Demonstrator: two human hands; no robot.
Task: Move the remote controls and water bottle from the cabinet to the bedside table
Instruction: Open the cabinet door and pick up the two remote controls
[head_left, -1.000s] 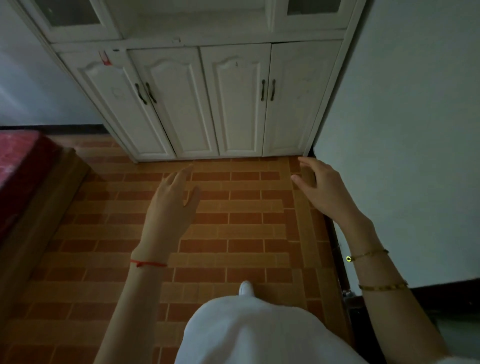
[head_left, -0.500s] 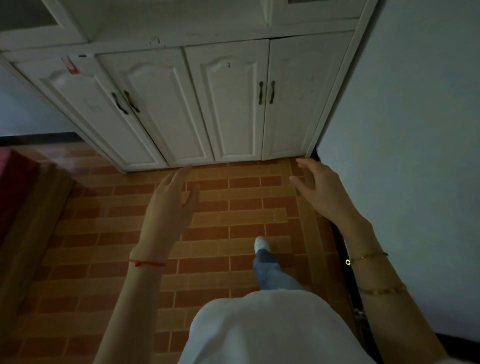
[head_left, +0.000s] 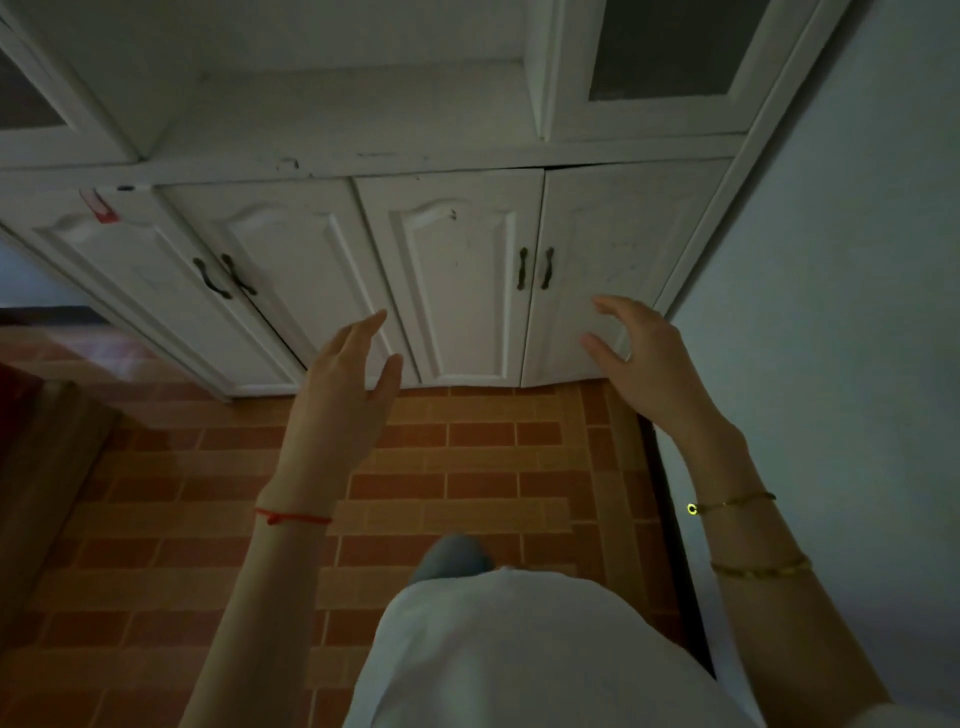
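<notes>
Head view looks down on my two hands raised in front of the white cabinet (head_left: 363, 119). My left hand (head_left: 343, 395) hangs with fingers straight and loosely spread, holding nothing, in front of the seam between the two middle lower doors. My right hand (head_left: 649, 364) is curled wide, thumb and fingers apart as if ready to cup something, empty too, in front of the rightmost lower door (head_left: 613, 249), below the dark handles (head_left: 535, 267). I judge I hold both hands up and open because the fetching has not begun. The remotes and water bottle are nowhere visible: the open shelf above the lower doors looks bare from here, so they may sit behind closed doors, though I cannot tell which. The bedside table is out of view.
</notes>
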